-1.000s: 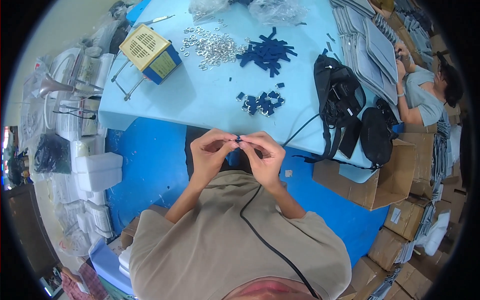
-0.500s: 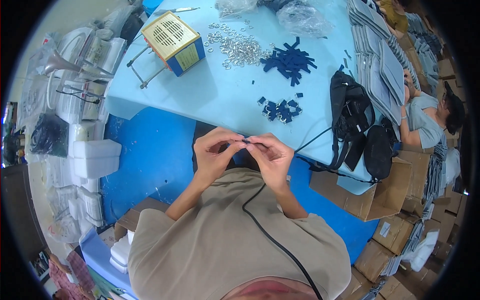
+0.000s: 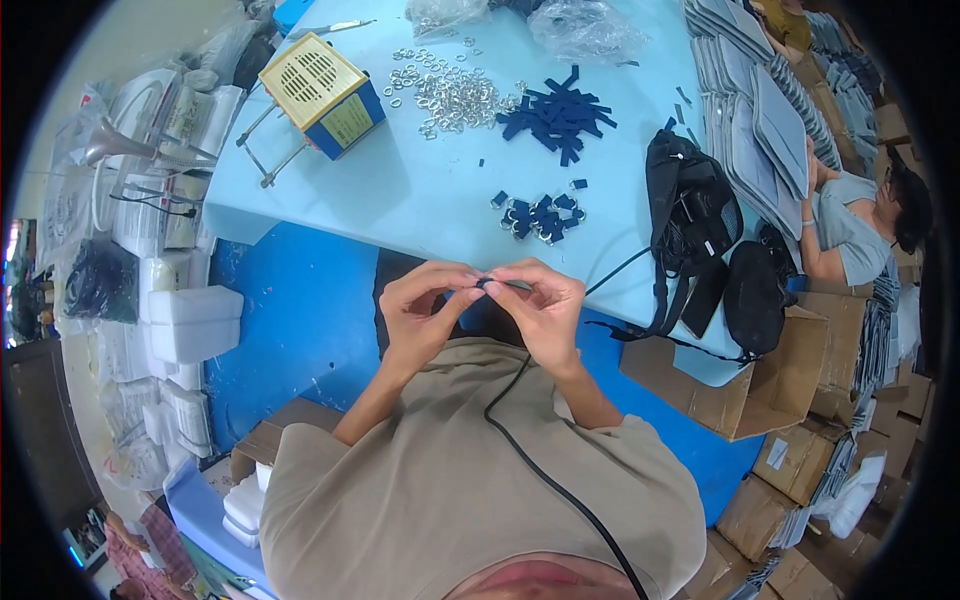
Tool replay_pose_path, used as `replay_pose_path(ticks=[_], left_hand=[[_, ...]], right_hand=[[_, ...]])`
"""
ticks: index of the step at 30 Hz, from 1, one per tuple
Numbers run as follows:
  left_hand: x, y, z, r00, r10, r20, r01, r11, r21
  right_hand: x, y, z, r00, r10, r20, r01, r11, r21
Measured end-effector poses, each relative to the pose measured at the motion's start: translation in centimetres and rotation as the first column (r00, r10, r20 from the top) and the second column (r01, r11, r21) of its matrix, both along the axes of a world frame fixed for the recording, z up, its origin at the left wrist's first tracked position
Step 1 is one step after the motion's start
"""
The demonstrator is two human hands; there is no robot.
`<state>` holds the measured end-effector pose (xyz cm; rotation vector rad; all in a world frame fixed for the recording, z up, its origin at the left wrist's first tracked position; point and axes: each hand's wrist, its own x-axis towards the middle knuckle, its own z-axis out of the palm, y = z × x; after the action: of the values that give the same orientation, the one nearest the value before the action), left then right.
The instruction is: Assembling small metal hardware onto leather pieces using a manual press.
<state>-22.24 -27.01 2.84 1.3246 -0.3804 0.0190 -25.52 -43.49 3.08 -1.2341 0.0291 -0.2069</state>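
Just off the table's near edge, my left hand [image 3: 422, 308] and my right hand [image 3: 546, 308] meet fingertip to fingertip. Both pinch a small dark blue fabric strip [image 3: 484, 283], mostly covered by thumbs and fingers; whether a ring is on it cannot be made out. On the table ahead lies a small heap of folded blue tabs with metal rings [image 3: 540, 218]. Beyond it are a pile of loose blue strips [image 3: 560, 116] and a spread of silvery metal rings [image 3: 452, 98].
A yellow-and-blue box on a metal frame [image 3: 315, 85] stands at the table's left. Black bags [image 3: 690, 205] and a cable lie at the right edge, by an open carton [image 3: 770, 385]. Stacked grey panels [image 3: 735, 120] rise far right, beside a co-worker [image 3: 850, 225].
The table and its contents have shifted slightly left in the picture. My hands keep their pinch together, and a bit more of the dark strip shows between the fingertips.
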Motion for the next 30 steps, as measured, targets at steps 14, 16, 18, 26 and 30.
replay_pose_path(ticks=[14, 16, 18, 26, 30], left_hand=[[0.4, 1.5, 0.2, 0.984, 0.130, -0.122, -0.109, 0.981, 0.161], [0.5, 2.1, 0.5, 0.975, 0.149, -0.165, -0.114, 0.972, 0.203], [1.5, 2.5, 0.4, 0.978, 0.189, -0.087, -0.164, 0.958, 0.237], [14.0, 20.6, 1.1, 0.666, 0.737, -0.117, -0.682, 0.665, 0.305], [18.7, 25.5, -1.5, 0.598, 0.703, -0.384, -0.665, 0.703, 0.252]], right_hand=[[1.2, 2.8, -0.3, 0.995, -0.079, 0.059, 0.085, 0.989, -0.118], [1.5, 2.8, -0.8, 0.997, -0.039, 0.064, 0.049, 0.987, -0.153], [2.1, 2.3, -0.9, 1.000, -0.013, 0.023, 0.017, 0.974, -0.225], [6.0, -2.5, -0.1, 0.983, -0.141, 0.116, 0.174, 0.916, -0.362], [5.3, -2.5, -1.3, 0.985, -0.171, 0.017, 0.168, 0.938, -0.303]])
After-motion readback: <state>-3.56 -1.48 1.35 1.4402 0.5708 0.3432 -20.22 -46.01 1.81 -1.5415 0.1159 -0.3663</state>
